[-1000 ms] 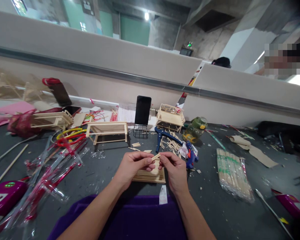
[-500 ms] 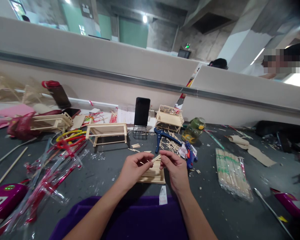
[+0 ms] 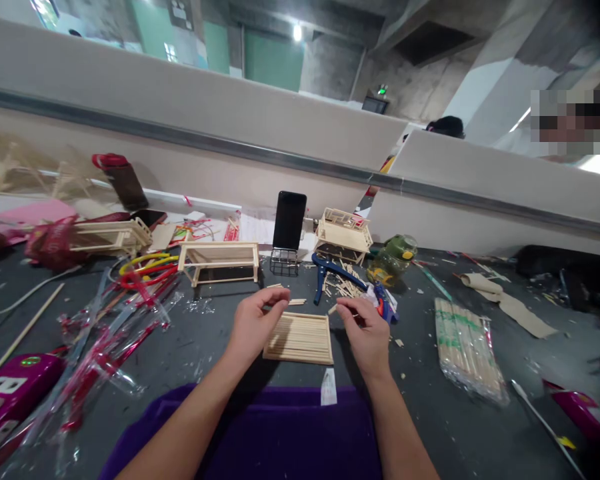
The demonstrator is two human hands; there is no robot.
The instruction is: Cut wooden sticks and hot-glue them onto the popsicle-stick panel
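Note:
A small wooden panel (image 3: pixel 300 339) of thin sticks laid side by side in a frame lies flat between my hands. My right hand (image 3: pixel 367 333), at the panel's upper right, pinches a short wooden stick (image 3: pixel 333 309) that juts leftward from the fingertips. Beside the panel's left edge is my left hand (image 3: pixel 260 323), its fingers loosely curved and the thumb a little apart, with nothing visible in them. Short cut sticks (image 3: pixel 297 302) lie just behind the panel. A blue-handled cutter (image 3: pixel 333 270) rests behind my right hand, among scattered stick pieces (image 3: pixel 347 287).
Behind stand a phone (image 3: pixel 289 220) on a wire holder, a stick-built bench (image 3: pixel 220 261) and a stick-built bed-like model (image 3: pixel 344 235). A green bottle (image 3: pixel 397 259) and a glue gun (image 3: pixel 386 303) sit to the right, near bagged sticks (image 3: pixel 467 347). Plastic wrappers (image 3: pixel 115 347) spread on the left.
My hands, together over the panel earlier, have moved apart. The short stick has gone rightward in my right hand, and more of the panel shows.

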